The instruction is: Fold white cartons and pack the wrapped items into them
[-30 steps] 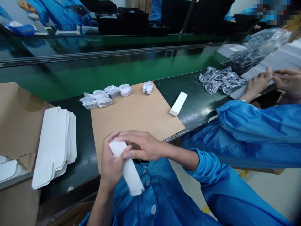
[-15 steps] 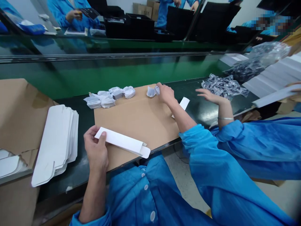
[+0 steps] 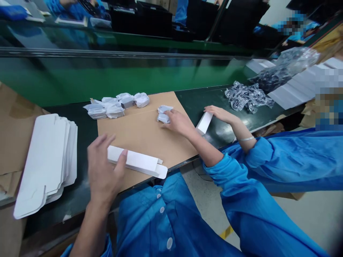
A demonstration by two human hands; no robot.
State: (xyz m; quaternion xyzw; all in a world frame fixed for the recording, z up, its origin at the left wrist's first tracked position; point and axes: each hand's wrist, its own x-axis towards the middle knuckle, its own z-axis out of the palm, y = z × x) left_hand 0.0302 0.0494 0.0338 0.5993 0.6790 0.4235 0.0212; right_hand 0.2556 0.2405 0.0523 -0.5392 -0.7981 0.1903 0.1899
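My left hand (image 3: 103, 171) holds the left end of a long white carton (image 3: 139, 162) that lies across the front of a brown cardboard sheet (image 3: 139, 130). Its thumb presses on the carton and its fingers are loosely spread. My right hand (image 3: 178, 122) reaches over the sheet, fingers closed on a small white wrapped packet (image 3: 163, 113). Several more wrapped packets (image 3: 112, 106) lie at the sheet's far left corner.
A stack of flat white carton blanks (image 3: 45, 160) lies at the left. A co-worker's hand (image 3: 221, 113) rests on a short white box (image 3: 204, 123) to the right. Crumpled clear bags (image 3: 248, 96) lie beyond it. A green conveyor belt (image 3: 107, 78) runs behind.
My right hand left the carton, reached to the far packets, and has drawn one packet back toward me. My left hand laid the carton down on the sheet. The co-worker's hand came onto the short box.
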